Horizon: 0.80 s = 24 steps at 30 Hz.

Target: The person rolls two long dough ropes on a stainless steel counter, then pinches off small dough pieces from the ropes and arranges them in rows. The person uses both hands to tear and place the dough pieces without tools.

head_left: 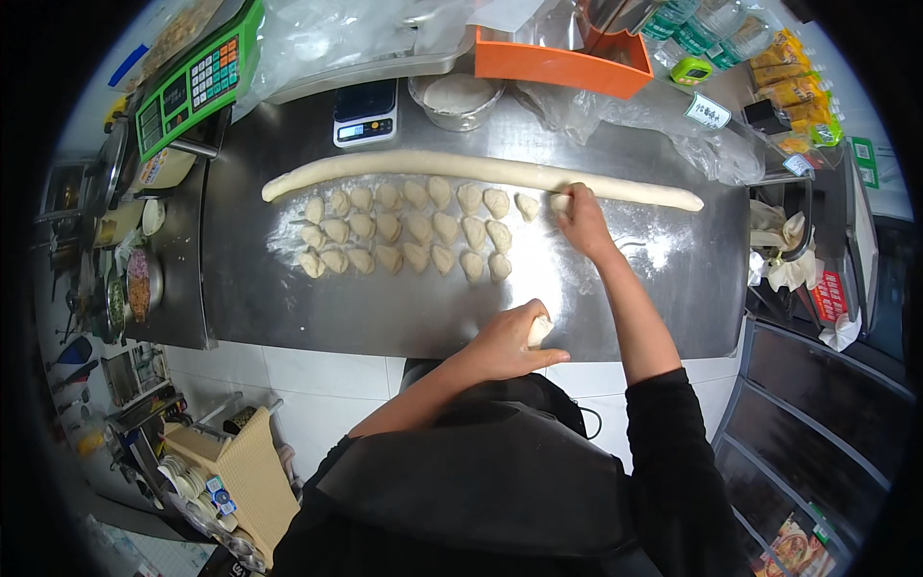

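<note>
A long pale dough rope (413, 163) stretches across the steel worktop. Before it lie several small dough pieces (388, 229), set out in three rows, with a single piece (527, 207) at the right end of the far row. My right hand (583, 223) reaches up close to the rope, its fingers closed on a small dough piece (561, 203). Near the worktop's front edge, my left hand (510, 344) is curled around a dough lump (540, 331), part of which shows between thumb and fingers.
White flour dusts the steel worktop (356, 313) around the dough. Behind the rope are a small digital scale (365, 115), a bowl of flour (457, 99) and an orange bin (562, 65). A green scale (197, 82) stands far left; plastic bags (707, 144) lie far right.
</note>
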Each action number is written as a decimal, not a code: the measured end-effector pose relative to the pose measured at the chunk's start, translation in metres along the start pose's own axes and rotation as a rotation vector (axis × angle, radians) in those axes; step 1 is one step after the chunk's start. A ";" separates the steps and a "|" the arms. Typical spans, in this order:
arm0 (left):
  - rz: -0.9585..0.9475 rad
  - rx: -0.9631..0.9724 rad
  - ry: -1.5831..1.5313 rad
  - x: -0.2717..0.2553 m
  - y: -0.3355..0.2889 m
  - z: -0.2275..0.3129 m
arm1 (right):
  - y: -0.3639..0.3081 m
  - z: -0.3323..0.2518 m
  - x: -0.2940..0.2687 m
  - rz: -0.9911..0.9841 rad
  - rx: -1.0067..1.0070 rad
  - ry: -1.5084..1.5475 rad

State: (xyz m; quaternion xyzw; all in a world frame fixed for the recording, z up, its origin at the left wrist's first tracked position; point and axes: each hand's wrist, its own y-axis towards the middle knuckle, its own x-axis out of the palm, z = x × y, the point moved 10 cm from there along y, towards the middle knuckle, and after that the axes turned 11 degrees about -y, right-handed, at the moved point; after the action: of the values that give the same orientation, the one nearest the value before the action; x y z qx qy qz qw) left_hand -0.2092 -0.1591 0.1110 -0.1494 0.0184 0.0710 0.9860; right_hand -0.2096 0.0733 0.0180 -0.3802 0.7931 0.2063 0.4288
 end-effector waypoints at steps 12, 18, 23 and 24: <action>0.410 0.102 -0.095 -0.046 0.007 -0.021 | -0.033 -0.066 -0.026 -0.095 0.045 -0.013; 0.294 0.250 -0.049 -0.033 0.034 -0.018 | -0.107 -0.143 -0.043 -0.386 -0.176 0.310; 0.145 0.127 0.058 -0.013 0.045 -0.023 | -0.108 -0.136 -0.073 -0.162 -0.162 0.358; 0.148 0.143 0.040 -0.012 0.045 -0.020 | -0.108 -0.134 -0.081 -0.110 -0.156 0.382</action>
State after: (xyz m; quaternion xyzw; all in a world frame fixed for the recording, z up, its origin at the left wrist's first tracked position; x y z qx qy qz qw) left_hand -0.2283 -0.1239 0.0790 -0.0783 0.0541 0.1391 0.9857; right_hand -0.1680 -0.0474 0.1595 -0.4871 0.8196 0.1676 0.2506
